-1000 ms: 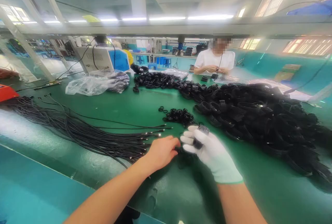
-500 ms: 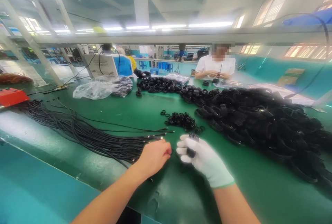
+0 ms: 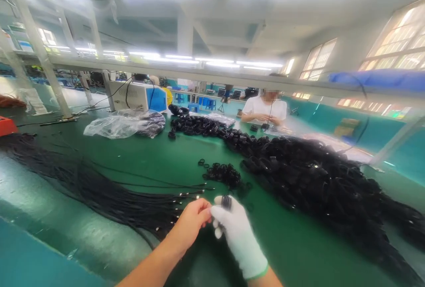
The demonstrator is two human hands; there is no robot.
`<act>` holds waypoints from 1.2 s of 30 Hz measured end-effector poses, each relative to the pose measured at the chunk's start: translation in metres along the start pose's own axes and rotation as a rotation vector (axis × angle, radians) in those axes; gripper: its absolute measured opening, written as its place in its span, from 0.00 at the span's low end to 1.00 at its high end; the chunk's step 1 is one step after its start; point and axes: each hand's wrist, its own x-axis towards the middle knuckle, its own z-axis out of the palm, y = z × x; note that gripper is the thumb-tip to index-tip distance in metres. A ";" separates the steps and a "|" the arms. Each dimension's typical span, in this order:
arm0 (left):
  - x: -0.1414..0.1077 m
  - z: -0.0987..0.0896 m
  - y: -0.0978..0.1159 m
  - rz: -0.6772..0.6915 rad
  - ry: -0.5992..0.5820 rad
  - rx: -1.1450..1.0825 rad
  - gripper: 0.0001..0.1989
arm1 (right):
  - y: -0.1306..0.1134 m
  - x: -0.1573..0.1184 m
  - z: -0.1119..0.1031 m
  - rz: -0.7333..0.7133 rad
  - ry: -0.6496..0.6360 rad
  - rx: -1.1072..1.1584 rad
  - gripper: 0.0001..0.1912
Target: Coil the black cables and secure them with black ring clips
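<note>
My right hand (image 3: 234,225), in a white glove, is closed around a small coil of black cable (image 3: 226,202), whose ridged loops show above the fingers. My bare left hand (image 3: 194,218) is pinched shut, its fingertips meeting the gloved thumb; anything between them is too small to make out. To the left lies a bundle of straight black cables (image 3: 109,196) with metal tips near my left hand. A small heap of thin black rings (image 3: 223,174) sits just beyond both hands. The large pile of black cable coils (image 3: 308,176) spreads out at the right.
Clear plastic bags (image 3: 114,125) lie at the back left, by a white and blue machine (image 3: 137,96). An orange-red object (image 3: 7,126) stands at the left edge. Across the green table (image 3: 159,152) a person in a white shirt (image 3: 264,109) works with both hands. A metal shelf rail crosses above.
My hands have come together, the left fingertips now at the gloved thumb. The coil stays in my right hand. The view has tilted up and turned slightly right.
</note>
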 end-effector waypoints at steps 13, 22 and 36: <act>-0.025 -0.031 0.018 0.007 -0.372 -0.469 0.12 | -0.012 -0.021 -0.007 0.097 -0.641 0.410 0.15; -0.032 -0.052 0.052 0.114 -0.357 0.626 0.02 | -0.022 -0.018 0.005 0.029 -0.468 0.135 0.14; -0.030 -0.039 0.041 0.225 -0.283 0.622 0.27 | 0.003 -0.013 0.005 0.057 -0.313 -0.602 0.37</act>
